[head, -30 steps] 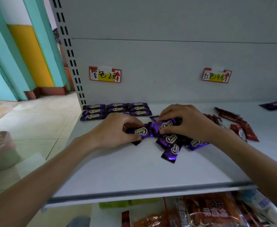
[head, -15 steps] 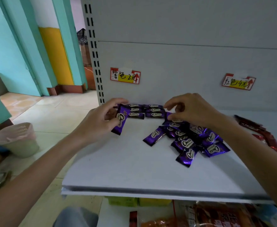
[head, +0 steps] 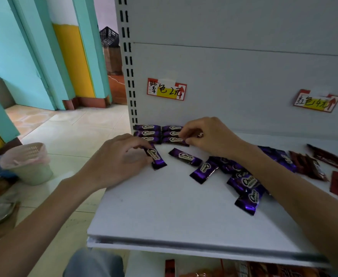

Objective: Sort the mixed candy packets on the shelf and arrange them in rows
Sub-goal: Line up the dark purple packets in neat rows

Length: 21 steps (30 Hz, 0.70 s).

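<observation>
On shelf (head: 164, 208), left hand (head: 120, 159) pinches one purple packet (head: 156, 157); right hand (head: 211, 136) fingers curled at sorted rows (head: 158, 133), grip unclear.

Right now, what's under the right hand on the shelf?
The right hand covers the right end of the purple rows; its curled fingers touch them. Any packets beneath are hidden.

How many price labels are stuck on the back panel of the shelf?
2. The left price label hangs above the rows of purple packets; the right price label hangs above the red packets. More may lie outside the view.
</observation>
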### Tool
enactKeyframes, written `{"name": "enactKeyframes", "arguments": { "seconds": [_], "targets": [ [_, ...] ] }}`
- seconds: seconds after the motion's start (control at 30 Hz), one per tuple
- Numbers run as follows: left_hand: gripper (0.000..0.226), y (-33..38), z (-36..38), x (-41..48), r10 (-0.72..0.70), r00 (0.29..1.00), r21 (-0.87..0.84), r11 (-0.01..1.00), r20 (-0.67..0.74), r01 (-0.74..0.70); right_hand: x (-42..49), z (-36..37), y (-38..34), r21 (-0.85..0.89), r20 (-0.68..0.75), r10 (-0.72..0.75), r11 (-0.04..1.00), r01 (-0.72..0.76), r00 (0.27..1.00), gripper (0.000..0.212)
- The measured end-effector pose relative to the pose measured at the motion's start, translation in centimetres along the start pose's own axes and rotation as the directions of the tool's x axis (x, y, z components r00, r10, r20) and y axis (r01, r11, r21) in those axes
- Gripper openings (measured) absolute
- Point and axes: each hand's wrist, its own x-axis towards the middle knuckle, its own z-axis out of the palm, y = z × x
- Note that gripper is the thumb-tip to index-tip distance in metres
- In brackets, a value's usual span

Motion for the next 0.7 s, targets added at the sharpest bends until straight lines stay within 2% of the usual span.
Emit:
{"name": "enactKeyframes", "arguments": {
  "seconds": [0.1, 0.27, 0.43, 0.57, 0.7],
  "targets": [
    [0.046, -1.0, -0.1, -0.1, 0.056, 0.996, 0.155, 0.987, -0.065, -0.045, -0.6, -0.9, -0.1, -0.037, 0.019, 0.002, 0.999, -0.002, 1.000, 0.009],
    [0.033, -0.6, 0.6, 0.3, 0.230, 0.973, 0.100, 0.967, 0.035, -0.233, -1.6, 0.1, -0.5, -0.115, 0.147, 0.008, 0.993, 0.009, 0.989, 0.020],
    [0.042, -0.8, 0.6, 0.7, 0.157, 0.987, 0.191, 0.969, 0.014, -0.157, -1.4, 0.4, -0.4, -0.088, 0.113, -0.007, 0.996, 0.018, 0.994, 0.016],
    [0.031, -1.0, 0.5, 1.1, 0.085, 0.996, 0.163, 0.984, -0.038, -0.078, -0.9, 1.2, -0.2, -0.105, 0.032, -0.006, 0.994, 0.009, 0.999, 0.010],
    [0.025, -1.3, 0.6, 1.8, 0.112, 0.992, 0.173, 0.980, -0.059, -0.100, -0.5, 1.7, -0.2, -0.114, 0.000, -0.057, 0.992, 0.057, 0.998, 0.006]
  ]
}}
